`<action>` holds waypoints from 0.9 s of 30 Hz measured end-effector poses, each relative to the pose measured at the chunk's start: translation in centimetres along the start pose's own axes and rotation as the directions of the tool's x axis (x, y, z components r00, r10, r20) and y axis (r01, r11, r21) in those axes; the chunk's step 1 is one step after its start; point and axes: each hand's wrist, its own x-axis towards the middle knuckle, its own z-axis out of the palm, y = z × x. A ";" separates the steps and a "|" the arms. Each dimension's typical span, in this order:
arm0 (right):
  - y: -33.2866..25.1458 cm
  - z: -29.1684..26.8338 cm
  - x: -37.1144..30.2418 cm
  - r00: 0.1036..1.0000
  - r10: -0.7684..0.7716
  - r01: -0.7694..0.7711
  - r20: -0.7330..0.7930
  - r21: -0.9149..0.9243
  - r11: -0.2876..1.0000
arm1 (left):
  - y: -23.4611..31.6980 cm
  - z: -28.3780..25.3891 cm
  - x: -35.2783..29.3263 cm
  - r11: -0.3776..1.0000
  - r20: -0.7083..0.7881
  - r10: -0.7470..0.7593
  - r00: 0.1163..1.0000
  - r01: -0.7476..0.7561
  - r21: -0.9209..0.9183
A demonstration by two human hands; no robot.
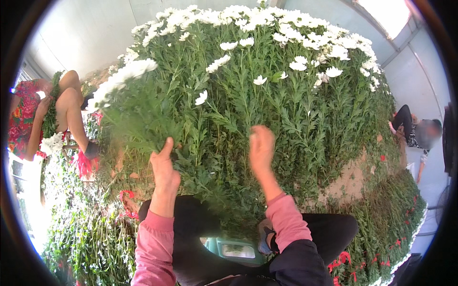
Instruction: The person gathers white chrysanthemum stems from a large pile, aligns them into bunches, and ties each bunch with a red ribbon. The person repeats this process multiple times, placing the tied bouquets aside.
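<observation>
My left hand (164, 167) is closed around the stems of a bunch of white chrysanthemums (126, 78), thumb pointing up. The bunch tilts to the upper left, its flower heads level with one another. To the right, my right hand (262, 148) is in front of the big heap of white chrysanthemums (296, 100). Its fingers look curled but are smeared by motion, so whether they hold a stem does not show. Leafy stems hang below, between my two hands.
A teal plastic thing (234, 249) is between my legs. Stripped stems with red ties lie at lower left (90, 229) and lower right (381, 229). At the left a person in a red floral garment (28, 112) holds stems; another person (420, 131) is at the far right.
</observation>
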 end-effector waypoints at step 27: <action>2.6 3.9 -5.2 0.963 0.089 -0.056 0.253 -0.138 0.989 | 0.1 2.3 0.4 0.992 -0.003 -0.118 0.993 0.118 -0.045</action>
